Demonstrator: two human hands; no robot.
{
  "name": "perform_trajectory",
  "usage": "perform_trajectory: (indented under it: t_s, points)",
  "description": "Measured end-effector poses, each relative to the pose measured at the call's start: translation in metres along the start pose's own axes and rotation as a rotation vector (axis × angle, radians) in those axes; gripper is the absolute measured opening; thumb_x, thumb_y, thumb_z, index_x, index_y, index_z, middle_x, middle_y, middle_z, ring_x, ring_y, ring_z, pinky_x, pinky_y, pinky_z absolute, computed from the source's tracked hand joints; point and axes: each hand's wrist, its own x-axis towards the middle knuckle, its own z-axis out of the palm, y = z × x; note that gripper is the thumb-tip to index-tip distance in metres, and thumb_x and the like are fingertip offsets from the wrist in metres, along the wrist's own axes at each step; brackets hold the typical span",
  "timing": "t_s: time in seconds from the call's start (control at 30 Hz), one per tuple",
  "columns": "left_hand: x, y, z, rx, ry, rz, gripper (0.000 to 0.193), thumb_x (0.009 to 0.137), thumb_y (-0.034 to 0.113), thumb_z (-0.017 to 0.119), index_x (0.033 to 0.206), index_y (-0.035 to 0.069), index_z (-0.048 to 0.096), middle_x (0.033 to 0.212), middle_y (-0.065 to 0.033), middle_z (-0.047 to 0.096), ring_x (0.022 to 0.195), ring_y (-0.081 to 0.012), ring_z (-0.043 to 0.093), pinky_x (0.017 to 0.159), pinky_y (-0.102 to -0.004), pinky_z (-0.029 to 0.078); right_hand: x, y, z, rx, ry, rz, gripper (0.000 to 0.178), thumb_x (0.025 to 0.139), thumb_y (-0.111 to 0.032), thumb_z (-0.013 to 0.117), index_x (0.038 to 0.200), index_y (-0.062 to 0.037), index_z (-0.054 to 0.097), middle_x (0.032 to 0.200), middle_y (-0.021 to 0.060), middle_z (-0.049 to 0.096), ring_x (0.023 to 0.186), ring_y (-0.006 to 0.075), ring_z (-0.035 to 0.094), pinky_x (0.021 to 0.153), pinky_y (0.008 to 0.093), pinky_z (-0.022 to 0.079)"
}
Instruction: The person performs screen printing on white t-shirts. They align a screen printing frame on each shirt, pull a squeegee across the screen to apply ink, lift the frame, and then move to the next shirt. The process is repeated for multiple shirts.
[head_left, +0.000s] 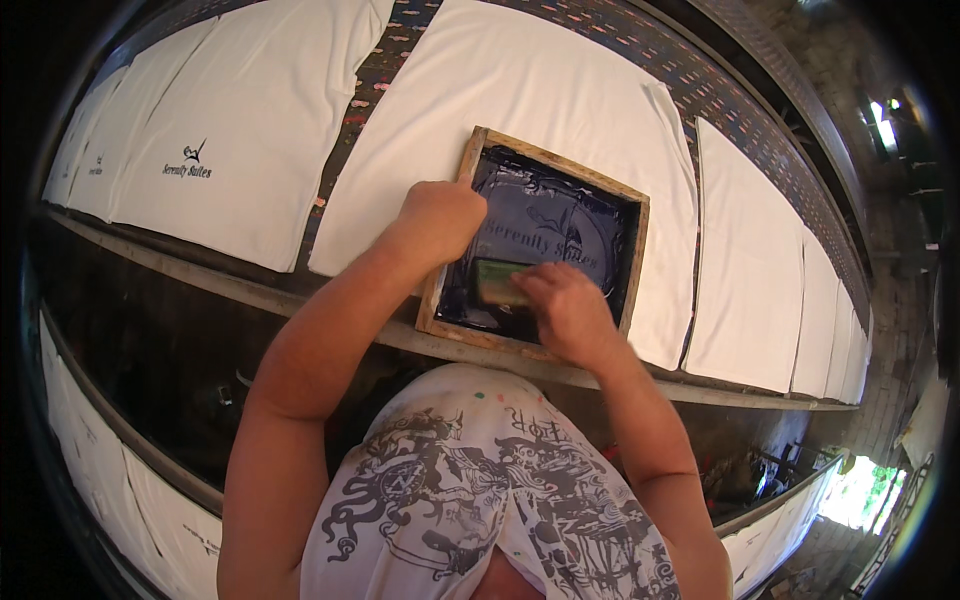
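A wooden screen-printing frame point(643, 228) lies tilted on a white cloth point(540, 75) in front of me. Its mesh point(520, 195) shows a stencil of a small emblem over lettering, with dark blue ink smeared thickly round the inner edges. My left hand point(445, 222) is closed round the frame's left side. In my right hand point(574, 312) is a squeegee with a greenish blade or body point(497, 282), pinched at its right end and set down in the near part of the screen, below the lettering. Part of the squeegee is hidden by my fingers.
To the left lies a white cloth point(245, 120) with a dark printed emblem, then others beyond it. More white cloths point(745, 270) lie in a row to the right. The long table's front edge point(740, 398) runs close to my body. Another cloth-covered table point(95, 440) stands behind me.
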Motion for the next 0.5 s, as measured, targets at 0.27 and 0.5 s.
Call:
perform_trajectory:
  t_s: [0.27,0.5]
  points:
    - [0.004,0.002,0.004,0.027,-0.019,-0.046,0.065,0.09,-0.002,0.08,0.152,-0.015,0.064,0.103,-0.0209,0.085,0.099,-0.037,0.086,0.085,-0.0474,0.069,0.085,0.096,-0.028,-0.015,0.067,0.01,0.042,0.091,0.002,0.068,0.129,-0.0068,0.082,0.11,0.0217,0.08,0.111,0.045,0.077,0.097,0.0555,0.061]
    - [0.003,0.011,0.007,0.037,-0.004,-0.098,0.071,0.092,-0.002,0.078,0.159,-0.014,0.058,0.101,-0.0209,0.085,0.097,-0.0373,0.086,0.082,-0.046,0.069,0.104,0.109,-0.03,-0.062,-0.013,0.044,0.05,0.09,0.006,0.069,0.136,-0.0083,0.082,0.121,0.0196,0.082,0.115,0.0458,0.076,0.1,0.0543,0.062]
